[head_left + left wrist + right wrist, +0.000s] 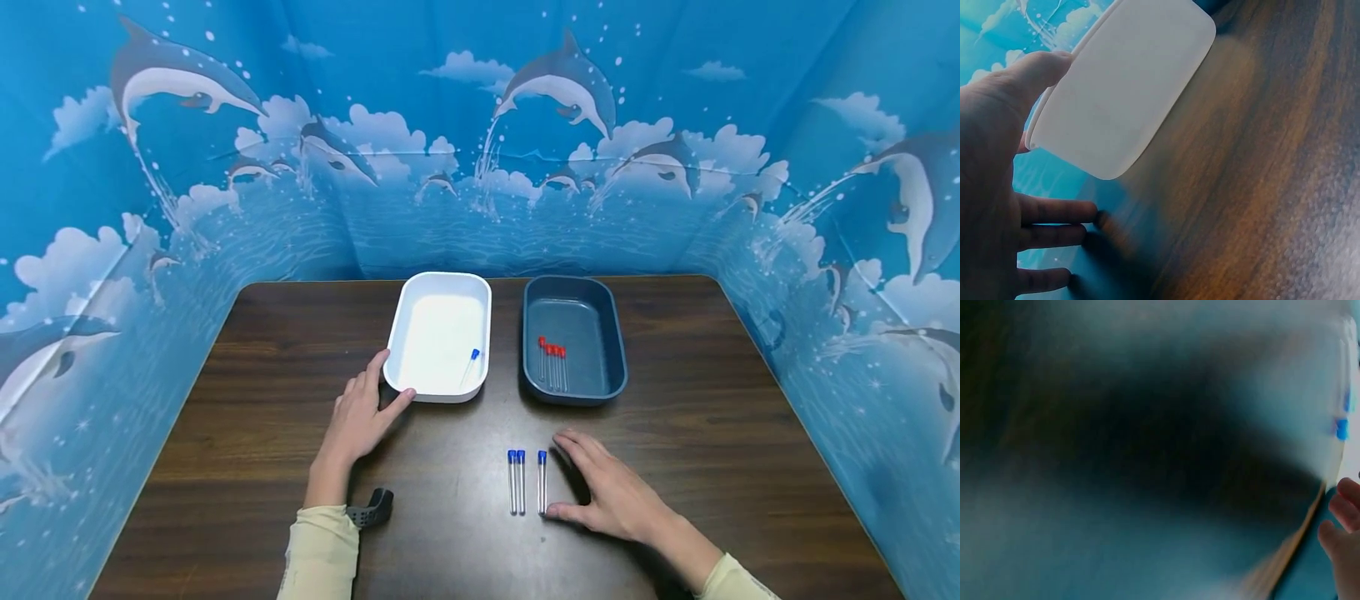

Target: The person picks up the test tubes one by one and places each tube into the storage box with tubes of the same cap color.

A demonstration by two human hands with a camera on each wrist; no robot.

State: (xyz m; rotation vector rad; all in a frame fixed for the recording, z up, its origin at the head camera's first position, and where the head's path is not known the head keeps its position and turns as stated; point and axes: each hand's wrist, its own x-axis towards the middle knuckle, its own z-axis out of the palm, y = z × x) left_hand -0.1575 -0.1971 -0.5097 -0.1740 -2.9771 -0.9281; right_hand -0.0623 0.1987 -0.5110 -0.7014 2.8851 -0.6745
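The left hand [362, 421], fingers spread, touches a white, rounded, plastic-looking tray [435, 397], maybe to keep it still. Three thin, clear, blue-capped tubes [521, 485] lie just left of the right hand [611, 493], maybe for easy reach; its thumb and fingers are apart.

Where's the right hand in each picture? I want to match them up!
Head view: the right hand is below and right of the middle, beside the blue-capped tubes.
Left wrist view: it isn't in this one.
Right wrist view: just part of it shows, at the lower right edge.
Shared landmark: blue caps, in the head and right wrist views.
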